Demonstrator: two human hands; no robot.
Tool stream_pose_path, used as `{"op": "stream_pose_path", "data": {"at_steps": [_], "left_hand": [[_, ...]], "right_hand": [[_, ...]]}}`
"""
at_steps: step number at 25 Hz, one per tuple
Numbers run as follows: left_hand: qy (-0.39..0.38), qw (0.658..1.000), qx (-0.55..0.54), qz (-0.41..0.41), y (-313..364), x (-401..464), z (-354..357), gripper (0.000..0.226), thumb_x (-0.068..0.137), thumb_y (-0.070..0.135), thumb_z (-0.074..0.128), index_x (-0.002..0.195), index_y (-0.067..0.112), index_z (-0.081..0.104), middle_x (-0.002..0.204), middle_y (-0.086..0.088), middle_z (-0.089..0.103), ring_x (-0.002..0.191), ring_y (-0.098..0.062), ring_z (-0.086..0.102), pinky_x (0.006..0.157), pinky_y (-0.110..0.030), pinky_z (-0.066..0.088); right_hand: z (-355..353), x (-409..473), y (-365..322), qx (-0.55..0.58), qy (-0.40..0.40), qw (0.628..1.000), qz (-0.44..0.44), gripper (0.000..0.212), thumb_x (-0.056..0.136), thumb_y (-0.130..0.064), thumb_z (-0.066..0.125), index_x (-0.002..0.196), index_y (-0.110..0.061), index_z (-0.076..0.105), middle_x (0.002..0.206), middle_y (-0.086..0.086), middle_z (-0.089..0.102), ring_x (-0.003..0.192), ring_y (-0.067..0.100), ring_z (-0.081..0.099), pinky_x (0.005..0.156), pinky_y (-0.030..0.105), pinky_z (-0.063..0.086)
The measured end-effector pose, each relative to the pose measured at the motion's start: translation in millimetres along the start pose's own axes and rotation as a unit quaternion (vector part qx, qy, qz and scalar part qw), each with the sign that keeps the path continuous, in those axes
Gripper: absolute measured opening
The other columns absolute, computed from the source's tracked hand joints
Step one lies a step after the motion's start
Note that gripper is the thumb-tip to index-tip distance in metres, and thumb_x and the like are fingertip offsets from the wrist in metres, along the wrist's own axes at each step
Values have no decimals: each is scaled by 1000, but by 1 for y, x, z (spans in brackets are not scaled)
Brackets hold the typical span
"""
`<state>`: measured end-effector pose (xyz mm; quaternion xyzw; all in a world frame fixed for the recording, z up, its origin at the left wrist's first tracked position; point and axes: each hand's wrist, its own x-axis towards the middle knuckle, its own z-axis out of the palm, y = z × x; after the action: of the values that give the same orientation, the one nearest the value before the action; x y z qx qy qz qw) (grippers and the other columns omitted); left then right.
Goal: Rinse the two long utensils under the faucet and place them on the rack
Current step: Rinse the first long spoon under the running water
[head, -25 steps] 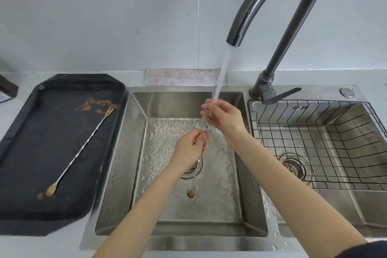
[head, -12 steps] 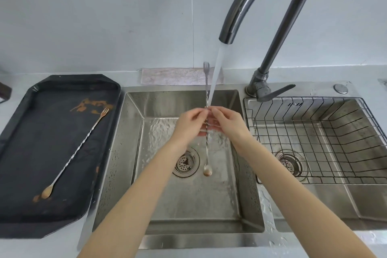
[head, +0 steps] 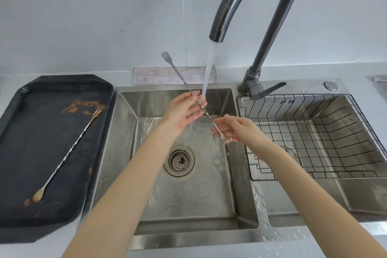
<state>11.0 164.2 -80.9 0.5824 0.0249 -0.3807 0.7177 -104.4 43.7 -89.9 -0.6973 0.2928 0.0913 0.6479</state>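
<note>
I hold one long twisted utensil [head: 178, 73] slanted over the left sink basin, fork end up and to the left, spoon end low by my right hand. My right hand [head: 236, 130] pinches it near the spoon bowl. My left hand [head: 184, 109] has its fingers around the middle of the stem, right where the water stream from the faucet [head: 240, 2] lands. The second long utensil [head: 69, 153] lies diagonally on the black tray [head: 21, 163], its spoon end and the tray nearby smeared brown. The wire rack [head: 326, 136] sits in the right basin.
The left sink basin [head: 188, 195] has a round drain strainer [head: 179, 160] in its floor. A pinkish cloth [head: 150, 76] lies behind the sink against the wall. Water drops cover the divider between the basins. The faucet lever [head: 268, 90] points right.
The utensil has tilted from upright to a slant, fork end now left. My right hand slid down to the spoon end and my left hand stayed on the stem under the stream.
</note>
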Motion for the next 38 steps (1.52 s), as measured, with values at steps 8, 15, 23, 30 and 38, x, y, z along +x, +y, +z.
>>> {"op": "stream_pose_path", "data": {"at_steps": [8, 15, 23, 30, 38], "left_hand": [[72, 961, -259, -64, -8, -7, -33, 15, 92, 12, 49, 81, 12, 60, 56, 4, 73, 74, -7, 65, 67, -19, 56], [97, 930, -343, -94, -25, -11, -37, 19, 92, 13, 51, 76, 9, 60, 55, -1, 72, 79, -10, 62, 75, -28, 52], [106, 908, -379, -141, -50, -16, -46, 14, 92, 11, 50, 83, 5, 60, 57, -5, 73, 64, -12, 69, 61, -24, 58], [126, 979, 38, -154, -59, -20, -38, 19, 93, 22, 49, 78, 13, 57, 80, 0, 65, 71, -11, 59, 66, -24, 47], [86, 849, 483, 195, -36, -11, 0, 28, 89, 25, 55, 113, 10, 58, 112, -7, 64, 101, -20, 62, 79, -24, 43]], "right_hand": [[-5, 12, -17, 285, -74, 955, 32, 62, 97, -49, 14, 97, -14, 65, 84, 1, 76, 77, 9, 71, 82, 27, 50], [24, 21, -26, 319, -2, 945, -65, 17, 92, -12, 49, 86, -14, 65, 89, -2, 69, 83, 5, 66, 77, 18, 54], [40, 38, -25, 218, 54, 972, -64, 17, 90, -5, 53, 102, -9, 65, 80, -4, 60, 71, 3, 58, 61, 9, 49], [39, 40, -37, 138, 90, 984, -75, 17, 91, -11, 54, 81, -19, 65, 75, -5, 67, 64, 0, 64, 64, 12, 53], [42, 36, -41, 94, 157, 978, -99, 17, 86, -14, 60, 72, -22, 61, 71, 2, 65, 77, 20, 63, 91, 44, 55]]}}
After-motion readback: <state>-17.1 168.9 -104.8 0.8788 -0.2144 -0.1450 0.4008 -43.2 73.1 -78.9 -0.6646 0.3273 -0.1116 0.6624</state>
